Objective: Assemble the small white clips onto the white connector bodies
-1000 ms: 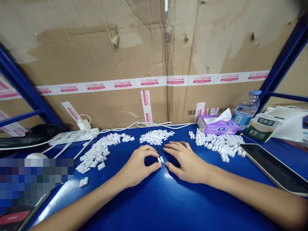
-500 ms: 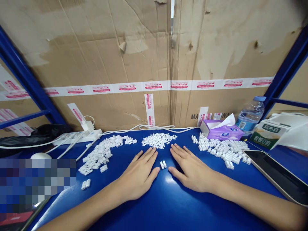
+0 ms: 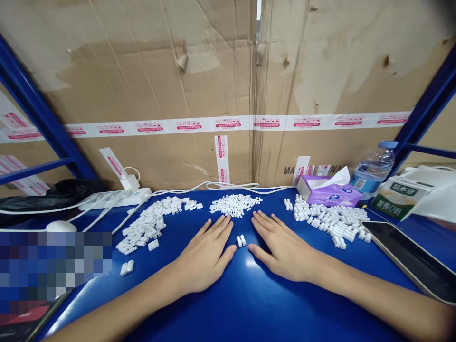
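Observation:
My left hand (image 3: pixel 204 254) lies flat and palm down on the blue table (image 3: pixel 228 308), thumb pointing inward, holding nothing. Opposite it, my right hand (image 3: pixel 283 247) rests the same way with its fingers stretched out. Between the two thumbs sits a small white connector piece (image 3: pixel 241 241), touched by neither hand. Beyond the fingertips is a pile of tiny white parts (image 3: pixel 235 205). A heap of white rectangular pieces (image 3: pixel 144 228) spreads to the left, with a separate white piece (image 3: pixel 127 268) nearer me. More white connectors (image 3: pixel 331 221) are gathered on the right.
A purple tissue pack (image 3: pixel 327 191), a water bottle (image 3: pixel 375 168) and a green-white carton (image 3: pixel 399 197) stand at the back right, with a phone (image 3: pixel 413 259) nearer. A power strip (image 3: pixel 114 199) with white cables lies back left. Cardboard (image 3: pixel 160 85) rises behind.
The view has shifted very slightly. Both hands stay flat in the same places, and the white pieces have not moved.

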### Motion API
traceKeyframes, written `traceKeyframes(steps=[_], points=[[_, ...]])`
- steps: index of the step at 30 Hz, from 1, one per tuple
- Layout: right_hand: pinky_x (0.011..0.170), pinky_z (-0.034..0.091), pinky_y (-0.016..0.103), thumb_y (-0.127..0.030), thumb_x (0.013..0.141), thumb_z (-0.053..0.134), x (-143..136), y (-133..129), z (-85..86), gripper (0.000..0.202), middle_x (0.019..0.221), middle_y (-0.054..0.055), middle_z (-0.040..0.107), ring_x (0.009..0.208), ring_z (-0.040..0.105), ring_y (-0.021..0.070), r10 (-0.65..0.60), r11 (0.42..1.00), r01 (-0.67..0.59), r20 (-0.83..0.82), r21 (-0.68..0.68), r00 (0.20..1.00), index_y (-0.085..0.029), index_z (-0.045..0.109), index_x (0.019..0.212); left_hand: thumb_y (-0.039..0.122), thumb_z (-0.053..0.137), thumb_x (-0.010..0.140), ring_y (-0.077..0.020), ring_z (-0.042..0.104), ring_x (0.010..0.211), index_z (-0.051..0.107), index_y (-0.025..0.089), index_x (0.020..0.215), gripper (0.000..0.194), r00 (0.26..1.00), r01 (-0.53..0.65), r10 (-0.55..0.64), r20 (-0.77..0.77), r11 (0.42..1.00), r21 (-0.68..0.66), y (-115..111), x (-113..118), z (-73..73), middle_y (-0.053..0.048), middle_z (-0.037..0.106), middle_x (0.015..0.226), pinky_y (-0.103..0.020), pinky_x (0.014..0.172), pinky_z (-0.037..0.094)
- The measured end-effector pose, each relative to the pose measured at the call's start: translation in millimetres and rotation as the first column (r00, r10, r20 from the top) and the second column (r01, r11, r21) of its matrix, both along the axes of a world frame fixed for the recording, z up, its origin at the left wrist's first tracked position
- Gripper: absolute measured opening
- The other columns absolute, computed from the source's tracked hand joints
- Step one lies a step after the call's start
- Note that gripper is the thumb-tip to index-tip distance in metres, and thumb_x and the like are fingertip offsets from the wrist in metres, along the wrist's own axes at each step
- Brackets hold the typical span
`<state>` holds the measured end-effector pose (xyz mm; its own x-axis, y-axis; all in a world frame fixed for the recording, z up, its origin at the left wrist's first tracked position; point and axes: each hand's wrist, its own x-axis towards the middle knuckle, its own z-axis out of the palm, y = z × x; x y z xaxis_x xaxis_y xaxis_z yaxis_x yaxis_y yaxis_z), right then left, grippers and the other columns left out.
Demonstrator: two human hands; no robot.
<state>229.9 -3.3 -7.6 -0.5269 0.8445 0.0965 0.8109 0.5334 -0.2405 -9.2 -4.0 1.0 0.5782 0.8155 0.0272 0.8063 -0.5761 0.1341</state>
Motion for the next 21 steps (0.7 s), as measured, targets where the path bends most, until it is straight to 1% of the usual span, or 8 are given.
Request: traceKeyframes(steps=[3, 5, 7, 10, 12, 14, 18, 21], points=[[0.125, 0.018, 0.06, -0.057, 0.102, 0.039, 0.9, -0.1, -0.5, 0.078, 0.163, 0.022, 0.028, 0.154, 0.021, 0.0354, 0.004, 1.0, -0.003, -0.02, 0.008, 1.0, -0.002, 0.034, 0.157, 0.048, 0.031, 0.107, -0.0278, 0.02, 0.155, 0.033, 0.012, 0.16, 0.064, 1.0, 0.001, -0.001, 0.009, 1.0, 0.008, 0.2, 0.2, -0.2, -0.013, 0.024, 0.166, -0.054, 0.126, 0.021], [0.123, 0.021, 0.063, -0.054, 0.102, 0.042, 1.3, -0.7, 0.3, 0.073, 0.163, 0.02, 0.032, 0.153, 0.024, 0.0363, 0.022, 0.999, -0.021, -0.042, 0.03, 0.999, -0.007, 0.037, 0.157, 0.047, 0.031, 0.107, -0.0281, 0.021, 0.155, 0.033, 0.011, 0.159, 0.063, 1.0, 0.004, -0.004, 0.008, 1.0, 0.015, 0.1, 0.0, -0.6, -0.013, 0.025, 0.166, -0.055, 0.126, 0.022], [0.121, 0.025, 0.064, -0.048, 0.102, 0.047, 1.4, -1.7, 2.5, 0.064, 0.162, 0.017, 0.037, 0.152, 0.028, 0.0359, 0.077, 0.994, -0.072, -0.074, 0.077, 0.994, -0.015, 0.04, 0.156, 0.047, 0.031, 0.107, -0.0284, 0.022, 0.155, 0.034, 0.01, 0.159, 0.063, 1.0, 0.01, -0.01, 0.01, 1.0, 0.018, 0.1, -0.4, -1.5, -0.014, 0.026, 0.165, -0.055, 0.126, 0.022], [0.117, 0.033, 0.058, -0.036, 0.101, 0.051, 0.7, -4.3, 7.4, 0.051, 0.156, 0.011, 0.049, 0.149, 0.036, 0.0311, 0.223, 0.965, -0.2, -0.126, 0.168, 0.967, -0.024, 0.048, 0.151, 0.046, 0.033, 0.107, -0.0291, 0.024, 0.154, 0.035, 0.01, 0.158, 0.063, 1.0, 0.015, -0.016, 0.024, 1.0, 0.024, 0.5, -1.1, -3.0, -0.014, 0.028, 0.165, -0.055, 0.126, 0.023], [0.115, 0.036, 0.053, -0.031, 0.101, 0.051, 0.1, -6.2, 10.5, 0.043, 0.149, 0.008, 0.057, 0.146, 0.04, 0.028, 0.303, 0.942, -0.27, -0.153, 0.201, 0.941, -0.026, 0.056, 0.144, 0.046, 0.034, 0.106, -0.0294, 0.025, 0.154, 0.036, 0.012, 0.158, 0.062, 0.999, 0.012, -0.013, 0.037, 0.999, 0.03, 0.9, -1.4, -3.6, -0.014, 0.03, 0.165, -0.055, 0.126, 0.023], [0.113, 0.037, 0.05, -0.03, 0.101, 0.052, 0.1, -7.5, 12.7, 0.036, 0.143, 0.007, 0.062, 0.144, 0.042, 0.027, 0.337, 0.932, -0.301, -0.171, 0.202, 0.926, -0.025, 0.062, 0.136, 0.046, 0.035, 0.106, -0.0296, 0.025, 0.154, 0.037, 0.013, 0.158, 0.061, 0.999, 0.011, -0.012, 0.043, 0.999, 0.032, 1.1, -1.5, -3.8, -0.014, 0.03, 0.165, -0.054, 0.125, 0.024], [0.109, 0.036, 0.049, -0.03, 0.099, 0.056, 1.4, -6.2, 14.8, 0.03, 0.135, 0.006, 0.068, 0.141, 0.045, 0.0286, 0.314, 0.938, -0.279, -0.157, 0.208, 0.936, -0.025, 0.068, 0.126, 0.047, 0.033, 0.106, -0.0293, 0.024, 0.154, 0.037, 0.014, 0.158, 0.062, 0.999, 0.018, -0.02, 0.033, 0.999, 0.036, 1.4, -1.7, -3.1, -0.014, 0.029, 0.165, -0.054, 0.125, 0.024], [0.103, 0.037, 0.047, -0.031, 0.099, 0.056, 3.2, -1.8, 16.4, 0.022, 0.119, 0.007, 0.075, 0.13, 0.054, 0.0295, 0.214, 0.948, -0.176, -0.122, 0.266, 0.969, -0.022, 0.074, 0.109, 0.047, 0.034, 0.106, -0.0298, 0.025, 0.154, 0.039, 0.014, 0.157, 0.061, 0.999, 0.02, -0.022, 0.033, 0.999, 0.038, 2.1, -1.8, -2.8, -0.014, 0.029, 0.165, -0.056, 0.125, 0.024]])
